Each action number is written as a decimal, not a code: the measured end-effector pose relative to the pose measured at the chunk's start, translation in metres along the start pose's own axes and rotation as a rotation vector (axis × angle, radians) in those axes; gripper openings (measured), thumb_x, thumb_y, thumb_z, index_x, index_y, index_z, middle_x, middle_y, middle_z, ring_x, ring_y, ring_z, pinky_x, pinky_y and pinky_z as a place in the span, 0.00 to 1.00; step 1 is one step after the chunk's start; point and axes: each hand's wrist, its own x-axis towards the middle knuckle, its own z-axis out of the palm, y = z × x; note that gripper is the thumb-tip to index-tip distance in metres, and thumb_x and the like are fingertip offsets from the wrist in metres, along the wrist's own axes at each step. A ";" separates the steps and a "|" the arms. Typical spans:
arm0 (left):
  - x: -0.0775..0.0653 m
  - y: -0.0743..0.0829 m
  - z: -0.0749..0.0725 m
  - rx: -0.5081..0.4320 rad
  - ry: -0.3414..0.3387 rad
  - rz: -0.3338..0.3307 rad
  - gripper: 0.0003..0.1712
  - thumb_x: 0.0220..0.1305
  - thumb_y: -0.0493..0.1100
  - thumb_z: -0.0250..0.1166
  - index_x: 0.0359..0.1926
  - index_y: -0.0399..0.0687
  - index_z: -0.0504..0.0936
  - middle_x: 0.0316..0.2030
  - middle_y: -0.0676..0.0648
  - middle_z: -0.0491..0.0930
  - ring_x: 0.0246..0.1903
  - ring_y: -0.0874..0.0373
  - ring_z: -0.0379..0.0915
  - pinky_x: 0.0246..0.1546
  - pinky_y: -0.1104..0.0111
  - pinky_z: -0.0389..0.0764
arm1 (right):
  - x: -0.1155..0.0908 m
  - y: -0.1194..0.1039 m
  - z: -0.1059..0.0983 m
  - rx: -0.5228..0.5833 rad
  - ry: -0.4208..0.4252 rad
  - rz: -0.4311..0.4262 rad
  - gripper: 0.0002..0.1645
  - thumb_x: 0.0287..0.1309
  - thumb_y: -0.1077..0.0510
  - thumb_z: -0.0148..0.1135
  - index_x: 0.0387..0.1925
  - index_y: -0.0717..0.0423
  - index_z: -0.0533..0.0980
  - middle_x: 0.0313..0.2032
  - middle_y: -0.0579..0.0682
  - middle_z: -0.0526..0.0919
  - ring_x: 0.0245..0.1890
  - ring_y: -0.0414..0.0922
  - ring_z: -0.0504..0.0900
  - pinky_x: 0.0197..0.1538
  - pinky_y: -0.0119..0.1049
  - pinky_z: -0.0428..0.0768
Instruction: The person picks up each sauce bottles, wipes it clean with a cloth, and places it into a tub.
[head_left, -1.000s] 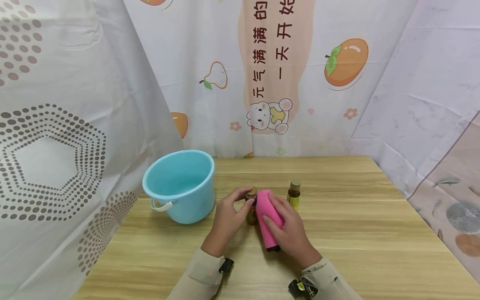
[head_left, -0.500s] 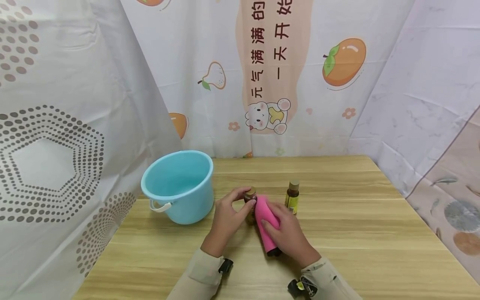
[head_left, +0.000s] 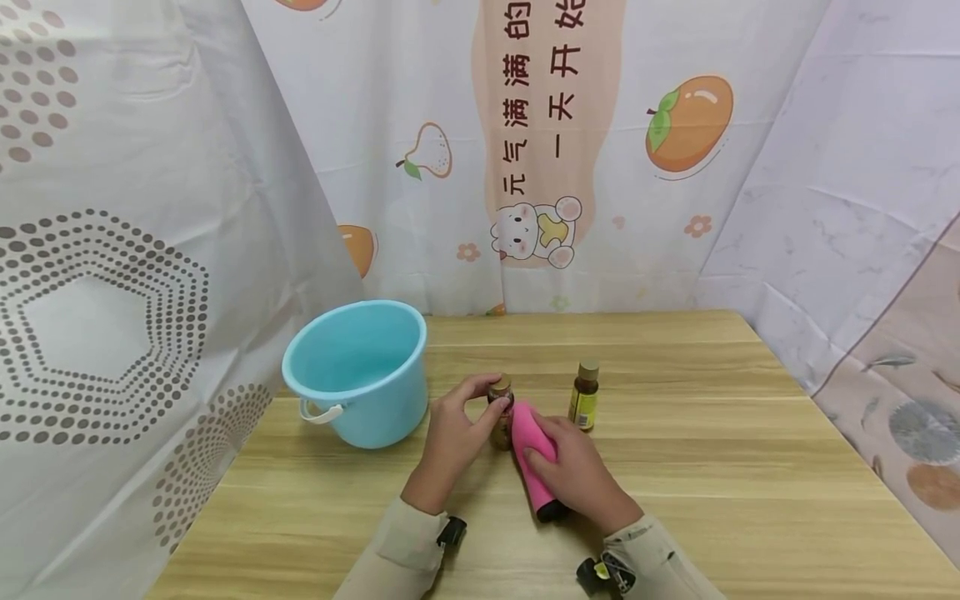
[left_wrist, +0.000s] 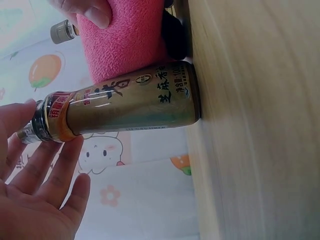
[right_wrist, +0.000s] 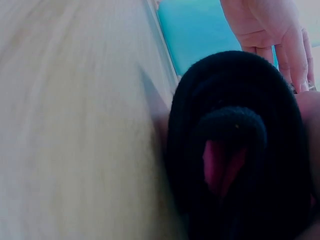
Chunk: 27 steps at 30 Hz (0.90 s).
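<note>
My left hand [head_left: 450,433] holds a brown sesame oil bottle [left_wrist: 130,107] by its neck, thumb and fingers around the part below the cap. The bottle stands upright on the table. My right hand [head_left: 581,471] grips a folded pink towel [head_left: 531,454] with a black edge [right_wrist: 235,80]. In the left wrist view the towel lies against the bottle's side. Behind the right hand stands a second small dark bottle [head_left: 583,408] with a yellow label and a gold cap, touched by neither hand. The right hand's fingertips behind the towel are partly hidden.
A light blue bucket [head_left: 390,404] with a white handle stands left of the hands. Both hands work over a wooden table [head_left: 697,433], with a printed curtain [head_left: 450,200] behind its far edge.
The right hand has slid the pink towel down along the bottle, toward the person. More of the yellow-labelled bottle now shows. The left hand has kept its place on the sesame oil bottle.
</note>
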 end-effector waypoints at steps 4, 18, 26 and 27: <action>0.001 0.000 0.000 0.019 0.011 0.028 0.19 0.67 0.48 0.72 0.58 0.56 0.85 0.50 0.56 0.88 0.53 0.60 0.84 0.54 0.54 0.86 | 0.000 0.000 -0.001 0.003 0.011 -0.012 0.37 0.64 0.52 0.70 0.72 0.54 0.72 0.60 0.56 0.82 0.54 0.49 0.82 0.56 0.49 0.84; 0.001 -0.002 -0.001 -0.007 0.006 0.024 0.18 0.66 0.47 0.73 0.56 0.59 0.86 0.50 0.59 0.86 0.48 0.64 0.82 0.48 0.53 0.87 | -0.001 0.000 -0.002 0.047 0.103 -0.063 0.36 0.61 0.51 0.72 0.71 0.48 0.75 0.61 0.53 0.82 0.55 0.49 0.83 0.55 0.48 0.84; 0.001 -0.003 -0.001 0.014 -0.011 0.035 0.18 0.68 0.47 0.72 0.57 0.56 0.86 0.49 0.58 0.85 0.49 0.64 0.83 0.51 0.58 0.87 | 0.000 0.000 -0.003 0.083 0.214 -0.205 0.38 0.61 0.54 0.74 0.71 0.48 0.74 0.60 0.49 0.82 0.51 0.43 0.83 0.48 0.41 0.86; 0.001 -0.004 -0.001 0.016 -0.012 0.039 0.18 0.68 0.47 0.72 0.57 0.56 0.86 0.49 0.58 0.85 0.49 0.64 0.83 0.51 0.58 0.87 | 0.000 0.000 -0.003 0.094 0.229 -0.225 0.38 0.60 0.55 0.75 0.72 0.48 0.73 0.60 0.49 0.82 0.49 0.42 0.83 0.46 0.39 0.86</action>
